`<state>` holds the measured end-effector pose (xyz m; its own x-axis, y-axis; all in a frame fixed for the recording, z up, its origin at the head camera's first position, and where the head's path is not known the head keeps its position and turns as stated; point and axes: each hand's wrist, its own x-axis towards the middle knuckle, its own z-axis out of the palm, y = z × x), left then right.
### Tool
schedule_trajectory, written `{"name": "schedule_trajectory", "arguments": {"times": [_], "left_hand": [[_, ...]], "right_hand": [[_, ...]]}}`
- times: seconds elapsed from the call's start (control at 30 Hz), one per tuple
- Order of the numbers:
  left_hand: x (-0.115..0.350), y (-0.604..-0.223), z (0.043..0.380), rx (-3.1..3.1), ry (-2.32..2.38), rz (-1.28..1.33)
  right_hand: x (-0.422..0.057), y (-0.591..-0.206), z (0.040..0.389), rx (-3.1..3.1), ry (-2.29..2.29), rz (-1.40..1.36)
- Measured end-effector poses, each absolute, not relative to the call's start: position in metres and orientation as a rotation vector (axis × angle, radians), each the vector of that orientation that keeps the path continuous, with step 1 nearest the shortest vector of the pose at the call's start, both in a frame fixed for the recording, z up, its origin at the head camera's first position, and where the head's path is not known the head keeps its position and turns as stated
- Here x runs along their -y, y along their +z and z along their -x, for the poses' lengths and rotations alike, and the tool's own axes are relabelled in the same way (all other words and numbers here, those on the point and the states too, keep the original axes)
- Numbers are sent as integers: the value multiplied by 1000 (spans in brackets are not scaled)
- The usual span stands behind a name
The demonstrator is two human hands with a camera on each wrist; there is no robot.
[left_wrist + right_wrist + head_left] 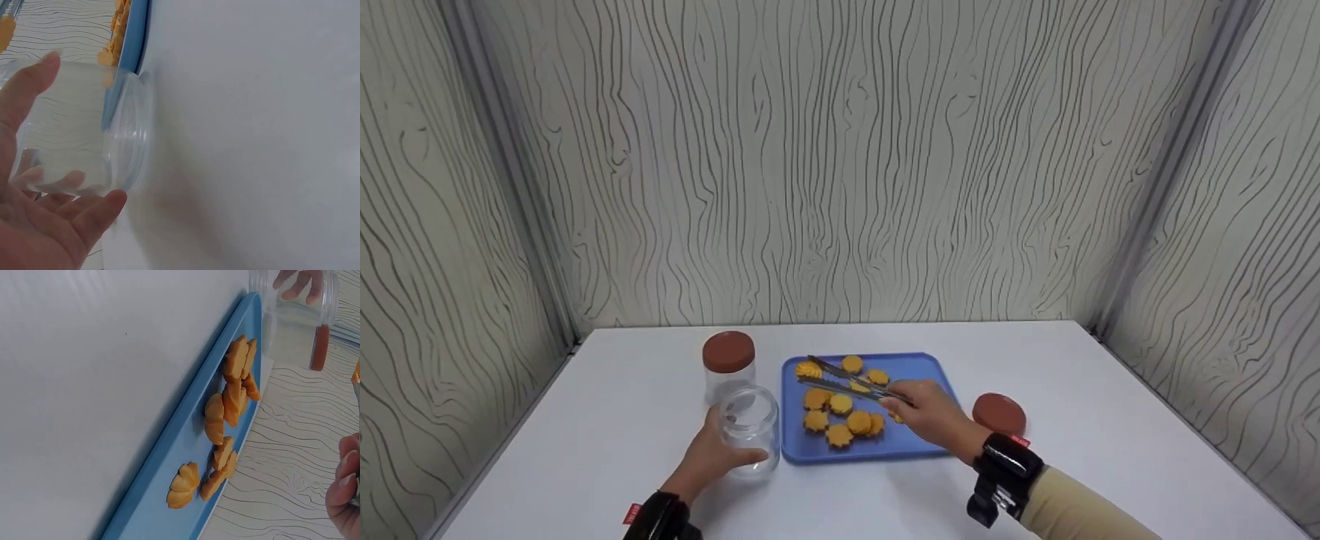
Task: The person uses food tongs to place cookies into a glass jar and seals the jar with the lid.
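No text is legible. In the head view, a red tag (632, 514) bearing pale marks projects from the left black wristband (664, 516), and a second red tag (1021, 442) from the right black wristband (1011, 459); the marks on both are too small and blurred to read.

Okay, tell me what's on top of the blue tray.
Golden cookies lie on the blue tray, some overlapping. In the head view, the right hand and the tongs it holds cover parts of the tray, so anything directly behind them is hidden there.
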<state>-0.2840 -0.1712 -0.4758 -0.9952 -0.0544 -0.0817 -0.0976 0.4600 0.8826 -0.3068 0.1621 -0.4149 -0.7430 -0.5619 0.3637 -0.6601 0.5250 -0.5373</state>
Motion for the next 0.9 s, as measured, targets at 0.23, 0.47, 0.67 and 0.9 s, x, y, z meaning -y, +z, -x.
{"name": "schedule_trajectory", "arguments": {"times": [0.23,0.47,0.67,0.9], "left_hand": [[171,-477,284,-2642,1608,162],[170,-477,285,-2644,1620,168],[170,-478,284,-2644,1632,160],[170,-477,284,-2644,1644,131]], "right_hand": [[-150,-416,307,2579,1031,-1085],[-143,-419,307,2549,1046,-1125],[-138,-418,306,2565,1072,-1135],[-131,-419,305,2553,1050,-1149]]}}
